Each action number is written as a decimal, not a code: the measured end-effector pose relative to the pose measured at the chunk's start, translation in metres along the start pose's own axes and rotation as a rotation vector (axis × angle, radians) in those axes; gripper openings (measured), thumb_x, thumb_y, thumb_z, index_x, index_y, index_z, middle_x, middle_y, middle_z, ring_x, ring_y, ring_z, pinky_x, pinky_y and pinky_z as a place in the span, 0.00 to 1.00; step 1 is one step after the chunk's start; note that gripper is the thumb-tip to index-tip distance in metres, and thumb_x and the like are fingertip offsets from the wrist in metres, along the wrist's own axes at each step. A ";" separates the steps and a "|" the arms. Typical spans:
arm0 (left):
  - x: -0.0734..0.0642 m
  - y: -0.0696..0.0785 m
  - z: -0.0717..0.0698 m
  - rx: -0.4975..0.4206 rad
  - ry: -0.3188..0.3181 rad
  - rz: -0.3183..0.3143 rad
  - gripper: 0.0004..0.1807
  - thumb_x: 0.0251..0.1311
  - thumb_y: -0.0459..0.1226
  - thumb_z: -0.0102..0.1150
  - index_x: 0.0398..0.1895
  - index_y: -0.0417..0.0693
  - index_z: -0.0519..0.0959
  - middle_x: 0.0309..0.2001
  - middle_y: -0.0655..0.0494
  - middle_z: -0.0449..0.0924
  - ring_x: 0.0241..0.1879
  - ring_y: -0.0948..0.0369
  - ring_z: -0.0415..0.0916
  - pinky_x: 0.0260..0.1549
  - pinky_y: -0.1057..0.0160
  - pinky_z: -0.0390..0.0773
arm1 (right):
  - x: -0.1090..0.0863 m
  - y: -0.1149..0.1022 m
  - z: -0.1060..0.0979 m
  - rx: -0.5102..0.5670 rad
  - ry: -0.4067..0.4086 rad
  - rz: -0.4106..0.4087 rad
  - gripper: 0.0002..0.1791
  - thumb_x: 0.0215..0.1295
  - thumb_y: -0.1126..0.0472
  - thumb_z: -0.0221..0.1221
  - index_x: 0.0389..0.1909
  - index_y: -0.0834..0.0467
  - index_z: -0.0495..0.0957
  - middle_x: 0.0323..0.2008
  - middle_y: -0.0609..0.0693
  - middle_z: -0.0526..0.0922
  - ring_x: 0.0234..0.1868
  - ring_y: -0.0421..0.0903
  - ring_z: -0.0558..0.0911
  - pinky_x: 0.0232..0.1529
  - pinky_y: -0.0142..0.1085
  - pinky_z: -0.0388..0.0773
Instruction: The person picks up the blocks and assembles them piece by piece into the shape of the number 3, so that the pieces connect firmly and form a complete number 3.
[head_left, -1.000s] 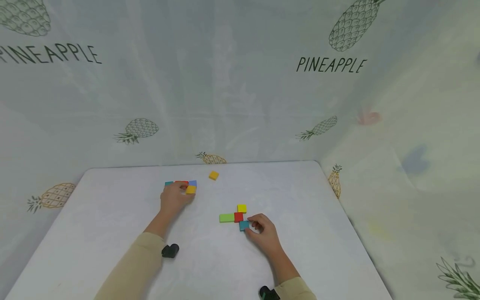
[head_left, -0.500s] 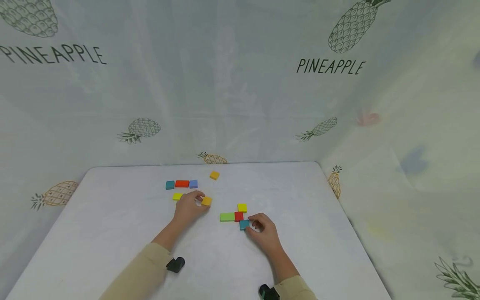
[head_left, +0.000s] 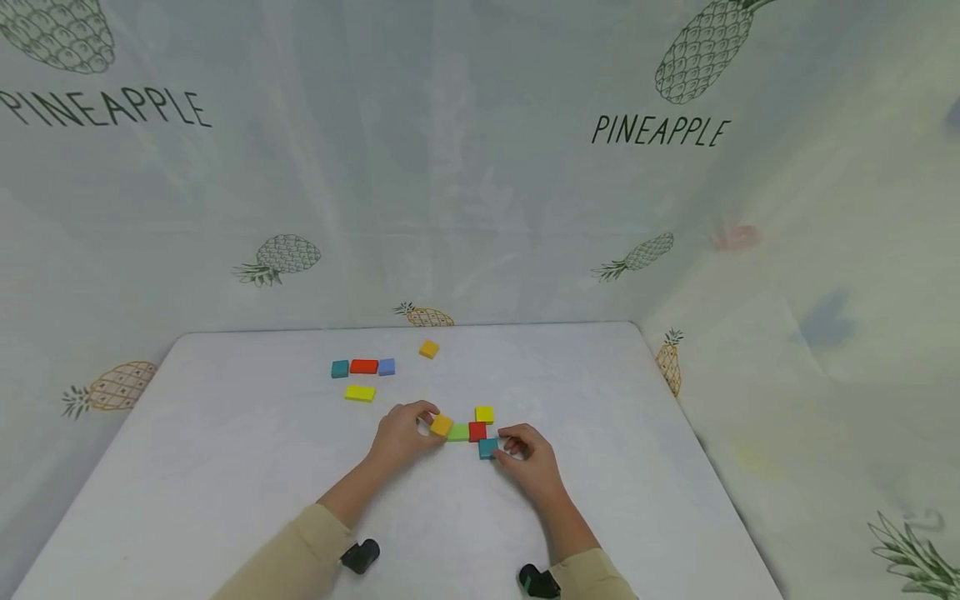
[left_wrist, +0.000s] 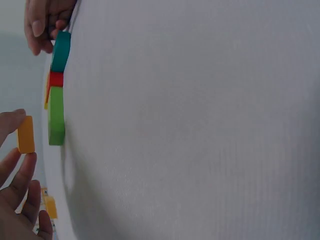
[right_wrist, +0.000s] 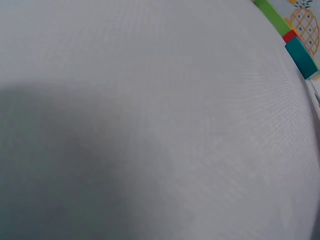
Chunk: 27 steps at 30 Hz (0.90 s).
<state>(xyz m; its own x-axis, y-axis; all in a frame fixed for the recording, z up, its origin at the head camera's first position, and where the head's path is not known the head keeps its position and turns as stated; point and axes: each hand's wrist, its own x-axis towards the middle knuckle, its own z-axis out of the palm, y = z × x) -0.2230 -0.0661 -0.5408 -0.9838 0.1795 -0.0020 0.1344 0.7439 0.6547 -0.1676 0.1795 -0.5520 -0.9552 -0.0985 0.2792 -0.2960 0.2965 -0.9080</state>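
In the head view my left hand [head_left: 405, 437] pinches an orange-yellow square block [head_left: 442, 425] between thumb and fingertips. The left wrist view shows this block [left_wrist: 26, 135] raised off the table, beside the left end of a green block [left_wrist: 56, 117]. A red square block [head_left: 477, 431] adjoins the green one's right end. Behind the red one sits a yellow square block [head_left: 484, 414], and in front of it a teal block [head_left: 488, 448]. My right hand [head_left: 534, 462] rests just right of the teal block, fingers loosely bent, thumb tip at its edge.
Farther back on the white table [head_left: 255, 467] lie a teal block [head_left: 340, 369], a red block [head_left: 364, 367] and a blue block [head_left: 386, 367] in a row. A yellow oblong block [head_left: 360, 393] lies before them. Near the back edge is another orange-yellow block [head_left: 429, 349].
My left hand has carried the orange-yellow block from the back-left row rightward and nearer, to the green block's left end. The right hand has stayed by the teal block.
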 end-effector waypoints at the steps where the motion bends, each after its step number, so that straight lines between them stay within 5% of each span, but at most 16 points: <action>1: -0.002 0.002 0.002 -0.001 -0.006 0.004 0.21 0.46 0.44 0.77 0.45 0.54 0.82 0.32 0.65 0.76 0.35 0.60 0.69 0.35 0.60 0.72 | 0.000 0.001 0.000 0.007 -0.001 -0.003 0.16 0.55 0.72 0.68 0.45 0.72 0.80 0.38 0.67 0.79 0.36 0.63 0.76 0.39 0.41 0.77; 13: -0.018 0.016 0.024 -0.002 -0.117 0.066 0.22 0.45 0.45 0.77 0.45 0.53 0.81 0.30 0.68 0.76 0.36 0.61 0.69 0.38 0.59 0.74 | 0.003 0.036 0.007 -0.052 0.066 0.125 0.12 0.58 0.68 0.68 0.43 0.56 0.84 0.35 0.45 0.81 0.35 0.43 0.76 0.39 0.29 0.75; 22: -0.029 0.023 0.034 -0.005 -0.180 0.123 0.22 0.44 0.47 0.77 0.43 0.54 0.82 0.28 0.70 0.73 0.34 0.62 0.67 0.33 0.61 0.71 | 0.001 -0.005 0.001 -0.055 0.032 0.076 0.12 0.59 0.71 0.64 0.45 0.69 0.81 0.36 0.61 0.81 0.35 0.49 0.76 0.40 0.34 0.77; 27: -0.031 0.026 0.041 0.022 -0.175 0.174 0.20 0.43 0.48 0.77 0.39 0.55 0.82 0.26 0.71 0.72 0.32 0.64 0.67 0.33 0.61 0.70 | 0.001 0.000 0.002 -0.064 0.037 0.091 0.12 0.60 0.70 0.64 0.45 0.67 0.81 0.36 0.58 0.81 0.34 0.47 0.75 0.40 0.35 0.77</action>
<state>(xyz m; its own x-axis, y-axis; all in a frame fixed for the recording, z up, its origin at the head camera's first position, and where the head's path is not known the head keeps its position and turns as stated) -0.1845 -0.0258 -0.5541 -0.9102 0.4135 -0.0230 0.3043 0.7054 0.6401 -0.1689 0.1773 -0.5523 -0.9773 -0.0340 0.2093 -0.2072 0.3626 -0.9086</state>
